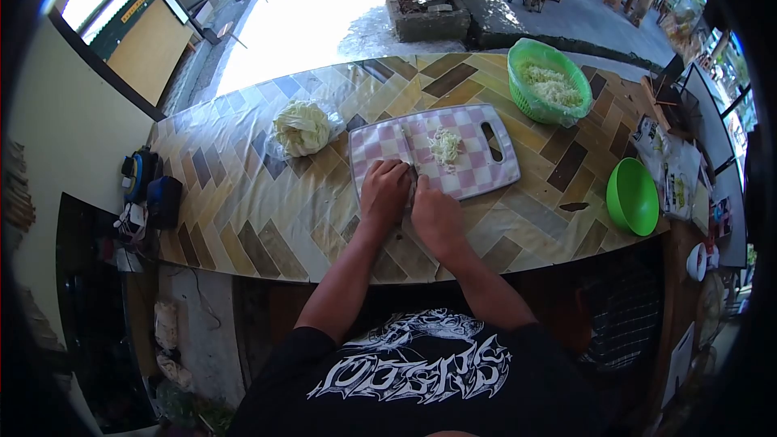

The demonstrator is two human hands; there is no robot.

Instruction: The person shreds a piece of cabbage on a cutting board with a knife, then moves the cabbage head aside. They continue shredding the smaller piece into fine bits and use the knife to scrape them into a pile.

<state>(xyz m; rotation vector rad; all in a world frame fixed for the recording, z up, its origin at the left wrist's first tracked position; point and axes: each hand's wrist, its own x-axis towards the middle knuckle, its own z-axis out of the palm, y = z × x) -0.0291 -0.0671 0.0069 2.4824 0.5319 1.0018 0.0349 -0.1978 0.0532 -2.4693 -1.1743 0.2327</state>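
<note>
On the pink-and-white checked cutting board, my right hand is closed around the handle of a knife, whose blade points away from me. Close beside it on the left, my left hand has its fingers bent and pressed together near the blade; whatever lies beneath them is hidden. Shredded cabbage forms a small pile to the right of the blade. A cabbage head rests on clear plastic to the left of the board.
A green basket lined with plastic holds more shredded cabbage at the back right. Nearer the right edge stands a green bowl. Plastic packets lie beyond it. Dark items sit at the table's left end. A tree planter stands behind.
</note>
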